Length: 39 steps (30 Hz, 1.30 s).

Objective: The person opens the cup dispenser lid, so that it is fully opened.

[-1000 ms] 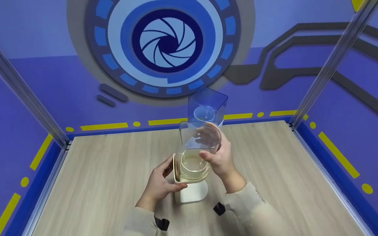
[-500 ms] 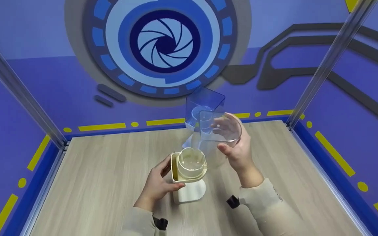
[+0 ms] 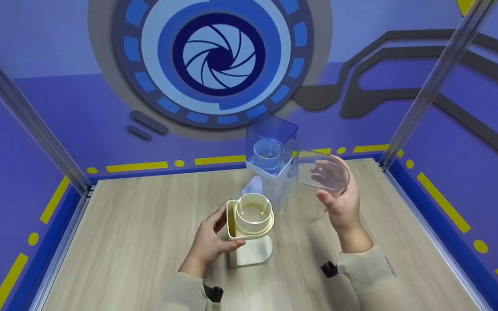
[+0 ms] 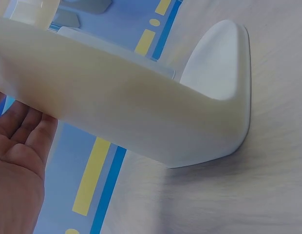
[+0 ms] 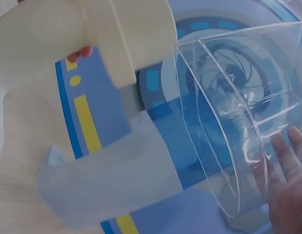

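Observation:
My left hand (image 3: 210, 244) grips the upper part of a cream dispenser stand (image 3: 253, 236), which has a round open collar on top and a flat foot. The left wrist view shows its smooth column (image 4: 117, 97) tilted, with part of my left hand (image 4: 19, 156) at the column's side. Off to the right, my right hand (image 3: 347, 207) holds a clear plastic hopper (image 3: 314, 166), apart from the stand. In the right wrist view, the hopper (image 5: 224, 112) has its open end facing the cream collar (image 5: 136, 39), and fingers are wrapped around its outer wall.
Behind the cream stand is a second dispenser (image 3: 275, 183), pale blue-white with a transparent blue hopper (image 3: 271, 129). It stands on the wood-grain table (image 3: 145, 224) close to the back wall. Purple-blue panels (image 3: 24, 138) and metal posts (image 3: 439, 82) enclose the table.
My right hand has carried the clear hopper away from the cream stand, to the right, leaving the collar uncovered. The left hand and the stand have stayed nearly in place.

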Available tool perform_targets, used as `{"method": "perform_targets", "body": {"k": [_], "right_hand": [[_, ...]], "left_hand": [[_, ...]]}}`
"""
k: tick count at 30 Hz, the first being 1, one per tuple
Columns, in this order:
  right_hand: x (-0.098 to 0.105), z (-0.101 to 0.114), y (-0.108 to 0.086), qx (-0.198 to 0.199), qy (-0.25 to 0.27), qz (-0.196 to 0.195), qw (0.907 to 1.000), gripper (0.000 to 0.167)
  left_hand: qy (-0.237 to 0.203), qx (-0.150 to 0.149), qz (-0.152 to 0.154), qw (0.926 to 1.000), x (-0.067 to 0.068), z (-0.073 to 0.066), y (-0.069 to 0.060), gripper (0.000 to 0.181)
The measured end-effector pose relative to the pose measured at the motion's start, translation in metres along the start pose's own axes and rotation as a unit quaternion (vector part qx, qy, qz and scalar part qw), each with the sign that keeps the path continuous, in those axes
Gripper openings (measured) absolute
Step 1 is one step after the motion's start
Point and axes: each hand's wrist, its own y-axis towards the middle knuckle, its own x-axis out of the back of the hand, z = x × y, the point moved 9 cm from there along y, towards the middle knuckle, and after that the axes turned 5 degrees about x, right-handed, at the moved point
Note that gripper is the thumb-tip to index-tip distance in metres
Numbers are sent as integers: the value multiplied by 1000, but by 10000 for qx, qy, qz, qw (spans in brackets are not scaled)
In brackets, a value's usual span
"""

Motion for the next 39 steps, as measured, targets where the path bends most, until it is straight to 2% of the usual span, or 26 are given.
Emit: {"method": "perform_targets", "body": {"k": [8,13,23,28,32,39], "right_hand": [[39,-13,-25,-311,-562,-176,9978,84],[58,-22,-41,-374,-774,-279,9959,78],[95,-44,-60,-660,-1207,-590,9887,87],[104,-51,-62,-629,-1169,-673,9889,88],[106,-55,-66,-558,-1149,-598,9900,88],[109,-64,-72,-607,-1129,-700,9893,90]], "left_hand": [[34,74,-35,10000,-1,2,-1,122],[-3,39,-59,10000,0,4,-1,122],[-7,11,-98,10000,1,3,-1,121],[-11,41,-72,10000,1,3,0,120],[-58,-5,-59,10000,1,1,0,120],[-86,72,-11,9999,0,5,-1,121]]}}
